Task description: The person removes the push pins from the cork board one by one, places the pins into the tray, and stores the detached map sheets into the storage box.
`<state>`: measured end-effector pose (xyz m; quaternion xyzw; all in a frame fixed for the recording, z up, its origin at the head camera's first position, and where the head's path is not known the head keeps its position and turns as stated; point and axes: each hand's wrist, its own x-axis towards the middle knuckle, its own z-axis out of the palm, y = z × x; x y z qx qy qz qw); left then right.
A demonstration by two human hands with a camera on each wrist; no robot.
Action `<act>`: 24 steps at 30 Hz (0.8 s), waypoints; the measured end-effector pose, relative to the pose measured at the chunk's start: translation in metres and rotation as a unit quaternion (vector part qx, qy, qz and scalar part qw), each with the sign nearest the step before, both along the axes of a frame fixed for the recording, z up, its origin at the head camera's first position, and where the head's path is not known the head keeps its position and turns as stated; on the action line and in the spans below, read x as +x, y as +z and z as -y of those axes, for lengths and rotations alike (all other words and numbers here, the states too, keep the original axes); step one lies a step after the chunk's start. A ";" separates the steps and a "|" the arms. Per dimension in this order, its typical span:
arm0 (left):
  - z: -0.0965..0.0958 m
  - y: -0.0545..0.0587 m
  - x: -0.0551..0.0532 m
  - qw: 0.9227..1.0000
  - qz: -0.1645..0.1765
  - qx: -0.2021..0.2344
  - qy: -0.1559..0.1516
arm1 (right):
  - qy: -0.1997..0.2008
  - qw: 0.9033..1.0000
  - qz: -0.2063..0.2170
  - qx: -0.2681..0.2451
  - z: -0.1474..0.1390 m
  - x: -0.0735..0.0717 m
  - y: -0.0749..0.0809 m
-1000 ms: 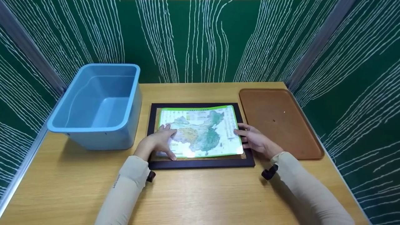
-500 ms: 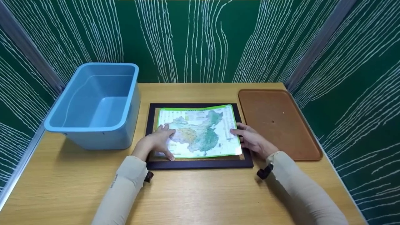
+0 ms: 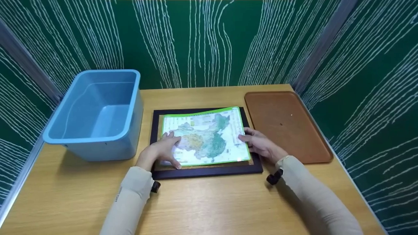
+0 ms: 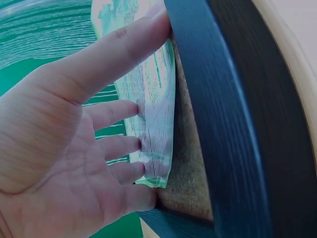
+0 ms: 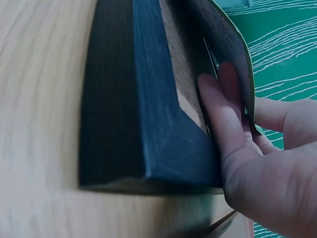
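A glossy map sheet [image 3: 209, 140] with a green border lies over a dark picture frame [image 3: 209, 172] at mid-table. Brown backing [image 4: 190, 193] shows inside the frame in the left wrist view. My left hand [image 3: 162, 150] rests with spread fingers on the sheet's left side, its thumb at the lower edge. At the opposite edge my right hand [image 3: 263, 145] pinches the sheet, thumb on top and fingers beneath. That side is bowed up off the backing, as the right wrist view shows, with fingers [image 5: 223, 119] in the gap under the sheet.
A blue plastic bin [image 3: 98, 138] stands at the left of the wooden table [image 3: 209, 205]. To the right of the frame lies a flat brown tray [image 3: 287, 130]. Green walls [image 3: 183, 42] with white wavy lines enclose the back and sides.
The map's right side has risen and its top edge now bows more. My right thumb has come onto the sheet's edge. The left hand stays at about the same place on the sheet.
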<state>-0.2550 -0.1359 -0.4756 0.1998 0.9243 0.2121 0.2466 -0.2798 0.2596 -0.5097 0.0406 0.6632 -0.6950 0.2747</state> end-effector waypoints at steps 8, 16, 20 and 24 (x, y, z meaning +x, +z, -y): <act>-0.001 -0.001 0.002 1.000 0.009 -0.003 0.015 | 0.005 0.999 -0.030 0.012 0.002 0.003 -0.003; 0.005 -0.002 0.004 1.000 -0.001 0.012 0.004 | 0.006 0.999 -0.022 0.027 0.002 0.004 -0.003; 0.008 -0.003 0.005 1.000 -0.010 0.016 0.002 | 0.005 1.000 -0.018 0.025 0.002 0.004 -0.002; 0.007 -0.003 0.005 0.999 -0.020 0.029 0.000 | 0.002 1.000 -0.021 0.015 0.000 0.004 0.001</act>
